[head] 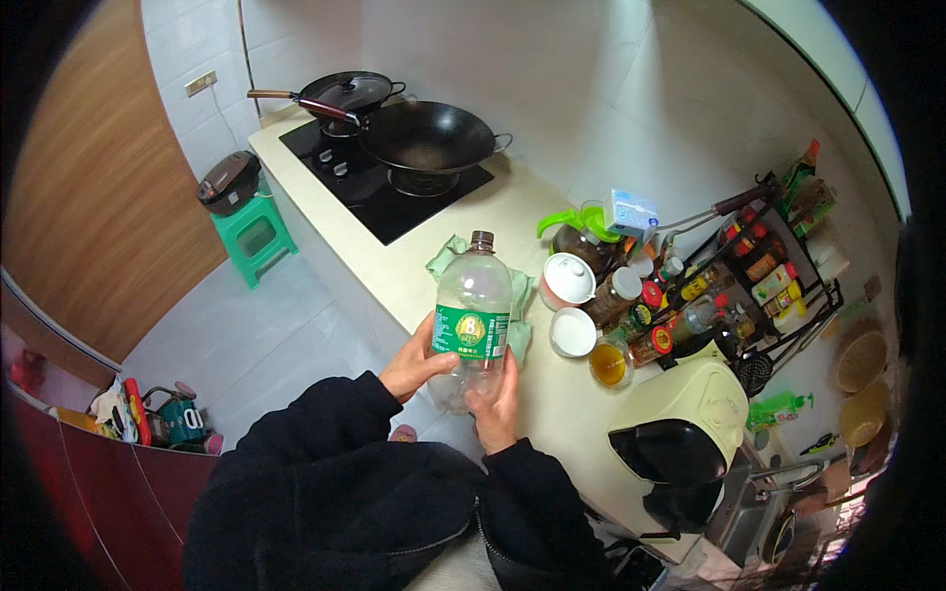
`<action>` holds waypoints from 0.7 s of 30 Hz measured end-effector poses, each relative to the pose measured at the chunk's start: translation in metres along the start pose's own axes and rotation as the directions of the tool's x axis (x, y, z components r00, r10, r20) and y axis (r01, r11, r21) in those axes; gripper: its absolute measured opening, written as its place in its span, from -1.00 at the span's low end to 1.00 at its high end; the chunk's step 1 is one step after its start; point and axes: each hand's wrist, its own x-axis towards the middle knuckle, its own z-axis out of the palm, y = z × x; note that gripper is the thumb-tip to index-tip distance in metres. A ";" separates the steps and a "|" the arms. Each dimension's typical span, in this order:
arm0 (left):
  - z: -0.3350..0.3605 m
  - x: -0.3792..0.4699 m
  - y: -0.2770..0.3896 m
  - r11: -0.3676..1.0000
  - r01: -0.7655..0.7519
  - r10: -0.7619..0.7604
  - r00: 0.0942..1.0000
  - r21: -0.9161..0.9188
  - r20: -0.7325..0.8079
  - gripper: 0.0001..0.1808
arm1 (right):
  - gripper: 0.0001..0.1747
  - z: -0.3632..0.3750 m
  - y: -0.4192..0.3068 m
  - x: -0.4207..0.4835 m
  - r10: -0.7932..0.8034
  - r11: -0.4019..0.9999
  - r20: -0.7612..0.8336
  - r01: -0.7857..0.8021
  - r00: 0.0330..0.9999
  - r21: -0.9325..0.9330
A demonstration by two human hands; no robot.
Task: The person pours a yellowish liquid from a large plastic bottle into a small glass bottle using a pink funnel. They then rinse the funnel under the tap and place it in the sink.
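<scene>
A large clear plastic bottle (473,284) with a green label and a dark brown cap stands tilted in front of me, held above the counter's front edge. It looks empty. My left hand (416,363) grips its lower left side, the thumb lying over the label's bottom edge. On the lower right side, my right hand (497,410) holds it near the base. Behind the bottle, a crumpled light green cloth (521,295) lies on the pale countertop (491,214), partly hidden.
A black wok (429,137) and a lidded pan (347,92) sit on the gas hob (355,196). To the right stand a white lidded pot (567,277), a bowl of white powder (573,332), a cup of yellow liquid (610,364), several seasoning jars and a pale green air fryer (684,406).
</scene>
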 end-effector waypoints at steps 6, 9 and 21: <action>0.001 -0.007 -0.002 0.982 -0.102 0.114 0.991 0.159 -0.066 0.20 | 0.33 0.003 0.015 -0.007 -0.056 0.990 -0.021 0.052 0.998 -0.131; -0.002 -0.009 -0.006 0.979 -0.076 0.092 0.993 0.191 -0.078 0.21 | 0.32 0.003 0.018 -0.009 -0.097 0.968 -0.029 0.088 0.995 -0.236; -0.002 -0.003 -0.010 0.996 -0.012 0.016 0.999 0.085 -0.048 0.17 | 0.27 0.007 0.006 -0.012 -0.092 0.948 -0.084 0.062 0.992 -0.312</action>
